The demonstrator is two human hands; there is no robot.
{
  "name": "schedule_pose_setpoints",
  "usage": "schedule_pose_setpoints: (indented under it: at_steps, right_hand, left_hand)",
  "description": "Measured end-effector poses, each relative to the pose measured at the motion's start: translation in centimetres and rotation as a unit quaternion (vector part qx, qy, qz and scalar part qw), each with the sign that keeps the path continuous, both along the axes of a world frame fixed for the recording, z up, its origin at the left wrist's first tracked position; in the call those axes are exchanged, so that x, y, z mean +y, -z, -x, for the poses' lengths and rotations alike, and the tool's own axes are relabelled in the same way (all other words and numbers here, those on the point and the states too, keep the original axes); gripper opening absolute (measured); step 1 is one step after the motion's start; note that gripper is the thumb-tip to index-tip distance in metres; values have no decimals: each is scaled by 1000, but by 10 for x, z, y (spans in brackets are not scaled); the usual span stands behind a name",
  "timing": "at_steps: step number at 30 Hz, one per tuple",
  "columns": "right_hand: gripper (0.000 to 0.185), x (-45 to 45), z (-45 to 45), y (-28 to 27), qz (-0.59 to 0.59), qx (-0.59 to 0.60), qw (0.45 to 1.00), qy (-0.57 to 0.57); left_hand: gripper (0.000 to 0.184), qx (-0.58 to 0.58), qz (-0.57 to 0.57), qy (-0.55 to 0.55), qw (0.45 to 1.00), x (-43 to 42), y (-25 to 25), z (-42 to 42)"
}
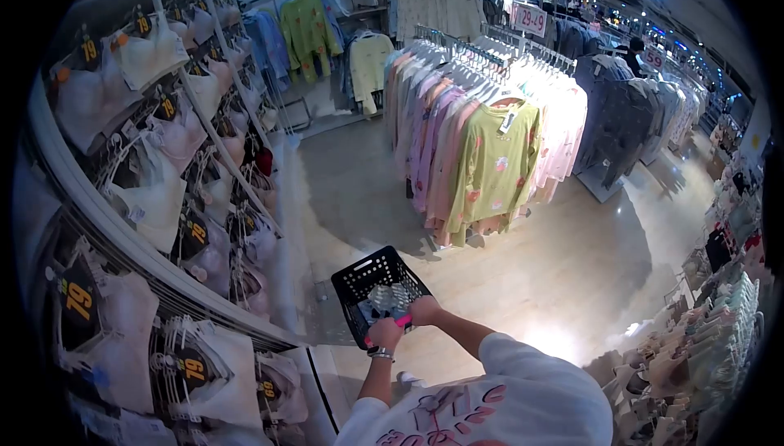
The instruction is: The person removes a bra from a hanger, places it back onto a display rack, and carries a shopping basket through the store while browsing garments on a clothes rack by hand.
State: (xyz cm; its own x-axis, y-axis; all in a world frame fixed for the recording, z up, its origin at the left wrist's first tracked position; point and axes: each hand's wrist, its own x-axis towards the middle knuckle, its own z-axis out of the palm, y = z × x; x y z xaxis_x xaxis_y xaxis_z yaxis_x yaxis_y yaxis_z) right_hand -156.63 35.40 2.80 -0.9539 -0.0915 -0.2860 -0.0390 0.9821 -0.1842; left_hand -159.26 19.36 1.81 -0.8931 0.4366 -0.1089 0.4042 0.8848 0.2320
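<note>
My left hand [384, 332], with a watch at its wrist, is closed round the pink handle [403, 320] of a black shopping basket. Farther right on the same handle, my right hand [425, 310] is closed too. The black basket [378, 269] hangs in front of me, tilted, with perforated walls. Inside it lies a pale, crumpled item [389, 299] that I cannot make out clearly.
Bras on hangers [151, 189] with price tags fill the left wall. Ahead is a rack of long-sleeved tops, a green one [498, 164] in front. Dark clothes [616, 111] hang beyond it. More hangered garments [694, 356] are at lower right. A person [634, 54] is far back.
</note>
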Motion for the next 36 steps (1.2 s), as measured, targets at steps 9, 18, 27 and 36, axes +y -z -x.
schedule_pose_setpoints:
  at_steps: [9, 18, 27, 36]
  right_hand:
    - [20, -3, 80, 4, -9, 20, 999, 49]
    - [19, 15, 157, 12, 2, 21, 997, 74]
    - [19, 47, 245, 7, 53, 70, 995, 50]
    - [21, 90, 343, 6, 86, 52, 995, 21]
  left_hand:
    - [31, 22, -24, 46, 998, -1, 9, 95]
    - [21, 17, -21, 72, 997, 17, 9, 179]
    - [24, 50, 2, 64, 997, 47, 2, 270]
    - [27, 20, 52, 18, 998, 92, -14, 356]
